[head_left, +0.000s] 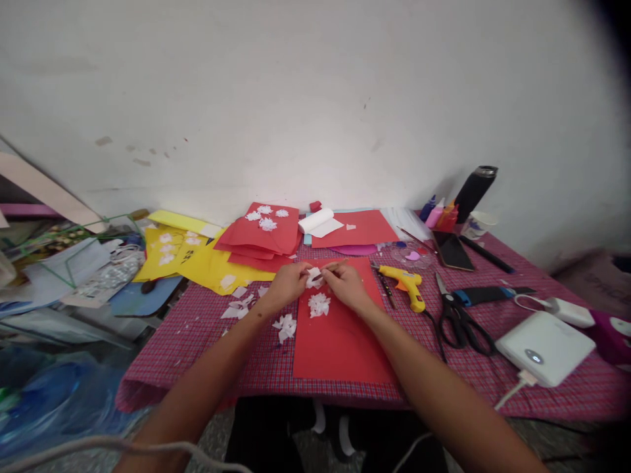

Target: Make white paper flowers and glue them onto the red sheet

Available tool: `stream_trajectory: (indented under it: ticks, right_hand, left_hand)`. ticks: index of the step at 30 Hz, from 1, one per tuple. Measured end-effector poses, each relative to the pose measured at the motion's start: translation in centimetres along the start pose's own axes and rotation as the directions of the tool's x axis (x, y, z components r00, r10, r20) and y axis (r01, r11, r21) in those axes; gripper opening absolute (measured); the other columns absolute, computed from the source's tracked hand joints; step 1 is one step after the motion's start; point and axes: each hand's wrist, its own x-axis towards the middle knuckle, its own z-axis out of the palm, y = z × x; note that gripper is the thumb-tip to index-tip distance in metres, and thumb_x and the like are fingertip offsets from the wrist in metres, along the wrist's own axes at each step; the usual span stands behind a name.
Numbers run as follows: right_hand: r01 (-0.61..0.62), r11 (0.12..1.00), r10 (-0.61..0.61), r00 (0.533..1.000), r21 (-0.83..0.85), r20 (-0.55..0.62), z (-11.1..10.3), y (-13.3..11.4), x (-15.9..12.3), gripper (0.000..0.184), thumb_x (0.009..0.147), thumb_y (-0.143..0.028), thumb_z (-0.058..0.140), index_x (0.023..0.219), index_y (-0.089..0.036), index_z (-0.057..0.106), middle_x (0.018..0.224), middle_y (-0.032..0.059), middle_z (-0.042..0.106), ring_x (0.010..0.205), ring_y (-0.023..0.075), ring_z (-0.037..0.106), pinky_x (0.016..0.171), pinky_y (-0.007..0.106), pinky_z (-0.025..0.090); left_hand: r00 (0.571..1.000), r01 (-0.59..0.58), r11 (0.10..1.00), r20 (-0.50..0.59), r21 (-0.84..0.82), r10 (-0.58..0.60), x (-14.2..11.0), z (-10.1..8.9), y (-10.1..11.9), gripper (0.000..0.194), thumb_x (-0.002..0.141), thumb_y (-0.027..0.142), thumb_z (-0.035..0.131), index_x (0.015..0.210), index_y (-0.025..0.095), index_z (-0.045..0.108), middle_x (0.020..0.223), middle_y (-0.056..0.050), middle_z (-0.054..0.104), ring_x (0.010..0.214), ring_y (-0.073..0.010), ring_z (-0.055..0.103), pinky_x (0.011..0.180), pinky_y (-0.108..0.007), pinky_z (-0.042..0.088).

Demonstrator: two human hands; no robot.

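Two hands meet over a flat red paper sheet [340,341] lying on the checked cloth of the desk [207,328]. Left hand [288,282] and right hand [348,286] both pinch a small, crumpled white paper flower [313,277], fingers curled closed on it, forearms stretched forward, wrists low. A thin wooden stick [338,265] pokes out of the right hand. Second frilly white flower [319,305] lies on the sheet just below. Yellow glue gun [407,284] and black scissors [461,318] rest to the right.

Single head-worn view, looking forward and down across the checked table [207,328] toward the wall [315,98]; table mid-frame.
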Motion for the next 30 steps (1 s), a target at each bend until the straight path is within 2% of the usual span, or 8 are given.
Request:
stream_trajectory:
  ticks: [5, 10, 14, 16, 19, 22, 24, 30]
  right_hand:
    - [-0.025, 1.000, 0.025, 1.000, 0.017, 0.012, 0.1, 0.2, 0.0, 0.029, 0.086, -0.031, 0.051, 0.068, -0.019, 0.071, 0.071, 0.0028, 0.071, 0.062, 0.0158, 0.063, 0.059, 0.024, 0.043]
    - [-0.048, 0.997, 0.049, 0.999, 0.055, -0.014, -0.1, -0.2, -0.1, 0.028, 0.085, -0.034, 0.052, 0.071, -0.018, 0.070, 0.068, 0.0028, 0.070, 0.055, 0.0146, 0.058, 0.054, 0.024, 0.041]
    - [-0.030, 0.992, 0.047, 0.989, 0.126, -0.137, -0.5, -1.5, -0.5, 0.031, 0.085, -0.038, 0.054, 0.065, -0.017, 0.066, 0.064, 0.0030, 0.066, 0.053, 0.0141, 0.055, 0.051, 0.024, 0.040]
    - [0.025, 0.979, 0.018, 0.979, 0.202, -0.205, -0.7, -2.2, -0.8, 0.027, 0.085, -0.038, 0.055, 0.070, -0.018, 0.066, 0.070, 0.0033, 0.066, 0.054, 0.0135, 0.054, 0.051, 0.025, 0.041]
    - [0.044, 0.941, 0.021, 0.982, 0.334, -0.188, -0.8, -3.0, -1.1, 0.021, 0.086, -0.036, 0.057, 0.085, -0.018, 0.067, 0.071, 0.0018, 0.064, 0.051, 0.0118, 0.051, 0.049, 0.024, 0.041]
    - [0.045, 0.910, 0.009, 0.992, 0.413, -0.128, -0.5, -3.2, -1.3, 0.020, 0.087, -0.036, 0.058, 0.090, -0.018, 0.066, 0.072, 0.0017, 0.064, 0.050, 0.0107, 0.051, 0.048, 0.024, 0.041]
    - [0.046, 0.895, -0.003, 0.995, 0.443, -0.097, -0.3, -3.2, -1.3, 0.020, 0.087, -0.036, 0.059, 0.090, -0.018, 0.066, 0.073, 0.0015, 0.064, 0.049, 0.0103, 0.052, 0.047, 0.024, 0.041]
    - [0.041, 0.918, -0.021, 0.998, 0.394, -0.056, 0.1, -3.0, -1.5, 0.018, 0.087, -0.034, 0.060, 0.088, -0.018, 0.067, 0.072, 0.0012, 0.064, 0.049, 0.0104, 0.052, 0.046, 0.024, 0.043]
  left_hand:
    - [0.989, 0.064, 0.996, -0.132, -0.066, -0.073, 0.0, -1.0, -0.1, 0.027, 0.083, 0.020, 0.052, 0.104, 0.019, 0.068, 0.102, -0.006, 0.072, 0.091, -0.0199, 0.066, 0.081, -0.030, 0.050]
    - [0.934, 0.155, 0.909, -0.242, -0.386, -0.262, 0.0, -1.8, -0.6, 0.029, 0.080, 0.021, 0.055, 0.106, 0.017, 0.066, 0.099, -0.007, 0.072, 0.085, -0.0178, 0.067, 0.076, -0.029, 0.053]
    - [0.907, 0.148, 0.724, -0.199, -0.674, -0.371, 0.1, -1.2, -0.9, 0.032, 0.077, 0.023, 0.058, 0.106, 0.013, 0.063, 0.095, -0.008, 0.071, 0.073, -0.0149, 0.065, 0.063, -0.026, 0.054]
    - [0.900, 0.136, 0.627, -0.169, -0.767, -0.402, 0.0, -0.7, -0.8, 0.031, 0.074, 0.023, 0.060, 0.104, 0.013, 0.063, 0.094, -0.008, 0.070, 0.073, -0.0144, 0.064, 0.062, -0.026, 0.054]
    - [0.907, 0.128, 0.520, -0.112, -0.845, -0.406, -0.5, -0.2, -0.4, 0.031, 0.071, 0.022, 0.064, 0.101, 0.013, 0.064, 0.089, -0.006, 0.068, 0.071, -0.0127, 0.062, 0.063, -0.025, 0.053]
    - [0.919, 0.125, 0.435, -0.061, -0.891, -0.388, -1.0, 0.1, -0.2, 0.032, 0.069, 0.021, 0.068, 0.100, 0.014, 0.065, 0.086, -0.005, 0.067, 0.068, -0.0110, 0.060, 0.063, -0.023, 0.050]
    - [0.929, 0.114, 0.410, -0.049, -0.905, -0.367, -1.3, 0.1, -0.1, 0.030, 0.069, 0.020, 0.069, 0.099, 0.014, 0.067, 0.085, -0.003, 0.067, 0.067, -0.0101, 0.059, 0.064, -0.022, 0.048]
    - [0.947, 0.089, 0.428, -0.057, -0.899, -0.315, -1.6, -0.1, 0.4, 0.025, 0.072, 0.022, 0.070, 0.096, 0.015, 0.067, 0.081, -0.002, 0.065, 0.070, -0.0107, 0.058, 0.066, -0.023, 0.046]
